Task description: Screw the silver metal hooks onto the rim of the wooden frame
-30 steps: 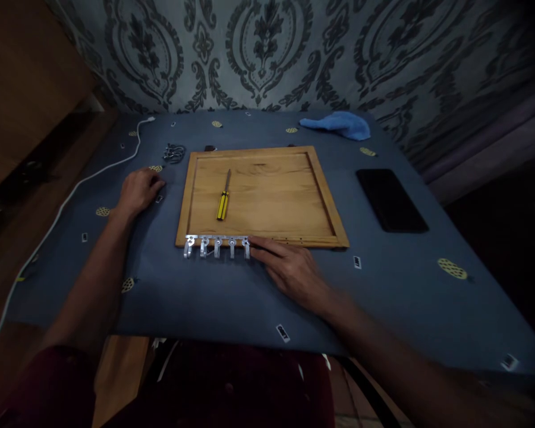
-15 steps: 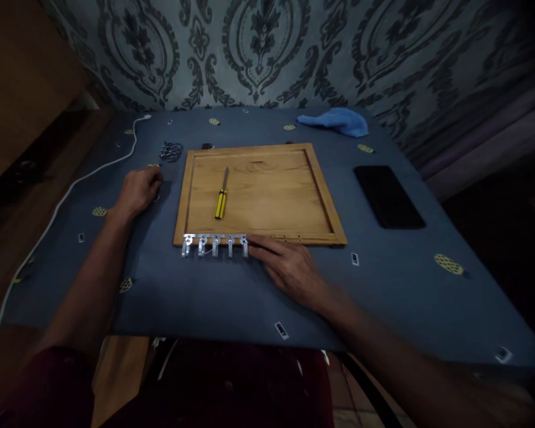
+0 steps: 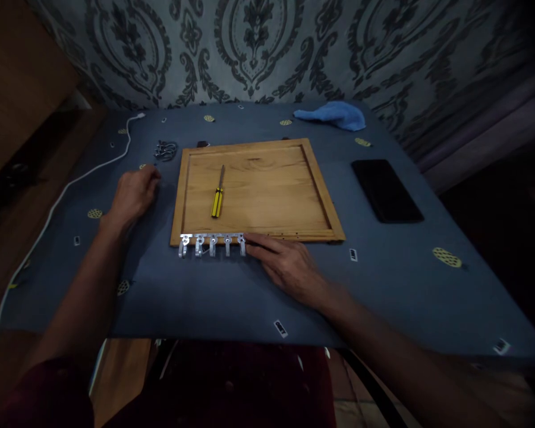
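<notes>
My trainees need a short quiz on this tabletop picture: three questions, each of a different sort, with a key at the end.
1. True or false: the yellow-handled screwdriver lies on the wooden board.
2. Which of these is nearest the right hand?
a) the blue cloth
b) the row of metal hooks
c) the flat black object
3. Fill in the number: the row along the board's near edge has ____ hooks.

Key
1. True.
2. b; the hand is at the right end of the row.
3. Five.
</notes>
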`<state>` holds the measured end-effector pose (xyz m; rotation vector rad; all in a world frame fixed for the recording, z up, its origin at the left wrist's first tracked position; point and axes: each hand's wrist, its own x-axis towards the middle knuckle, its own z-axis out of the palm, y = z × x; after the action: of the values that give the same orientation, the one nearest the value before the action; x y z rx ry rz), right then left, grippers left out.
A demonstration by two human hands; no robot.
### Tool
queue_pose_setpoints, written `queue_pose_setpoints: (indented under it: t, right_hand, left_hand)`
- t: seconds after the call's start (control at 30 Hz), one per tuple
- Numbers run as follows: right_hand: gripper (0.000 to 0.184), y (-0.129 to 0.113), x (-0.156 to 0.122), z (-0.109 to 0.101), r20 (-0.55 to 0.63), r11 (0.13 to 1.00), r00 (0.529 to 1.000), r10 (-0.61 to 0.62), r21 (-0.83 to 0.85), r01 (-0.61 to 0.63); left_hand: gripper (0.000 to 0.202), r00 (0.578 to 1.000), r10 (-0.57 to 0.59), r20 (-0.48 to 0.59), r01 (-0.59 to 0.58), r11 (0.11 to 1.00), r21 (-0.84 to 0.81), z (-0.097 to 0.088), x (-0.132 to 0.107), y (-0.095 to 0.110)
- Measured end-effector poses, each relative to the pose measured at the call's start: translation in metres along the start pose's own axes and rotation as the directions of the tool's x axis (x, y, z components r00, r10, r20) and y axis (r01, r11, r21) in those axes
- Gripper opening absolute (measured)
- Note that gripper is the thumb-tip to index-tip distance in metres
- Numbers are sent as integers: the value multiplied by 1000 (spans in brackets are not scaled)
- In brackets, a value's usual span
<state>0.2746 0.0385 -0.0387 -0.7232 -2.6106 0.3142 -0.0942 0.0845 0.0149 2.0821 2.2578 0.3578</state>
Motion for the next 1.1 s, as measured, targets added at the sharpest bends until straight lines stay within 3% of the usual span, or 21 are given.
queue_pose_setpoints:
  t: [0.1,0.17,0.33,0.53,0.67,0.73,0.83,0.93,1.1]
  right_hand:
    - [44,0,0,0,0,1000,1000,12,2,-12]
    - [45,0,0,1,-2,1000,1000,4,0,-4]
    - [43,0,0,0,-11,1000,1000,-8,-22,8]
    - [41,-1,1,-1,-18,999,1000,-12,-46,11]
    - [42,-2,2,-1,-19,999,1000,-4,-38,3]
    - [41,-2,3,-2,-19,999,1000,-4,-43,3]
    - [40,-3,5,-3,-14,999,1000,-15,-49,15]
    - [39,-2,5,-2,-12,1000,1000,-7,-16,7]
    - [38,-3,6,-2,-16,1000,1000,-1,0,1]
  left_hand:
    - [23,1000,23,-13,-24,995,-94,-1,-3,13]
    - [19,999,27,-21,-31,969,-247,-1,-5,23]
    - [19,996,81,47,-26,722,-691,-4,-12,56]
    - [19,955,273,118,-79,615,-784,-6,-25,101]
    - [14,895,366,254,15,545,-838,0,-30,118]
    - [12,854,418,308,38,541,-840,6,-32,123]
    - [7,814,477,333,-27,603,-798,14,-33,129]
    - [6,806,494,327,-113,670,-734,20,-34,133]
    - [9,809,502,306,-179,707,-684,22,-33,135]
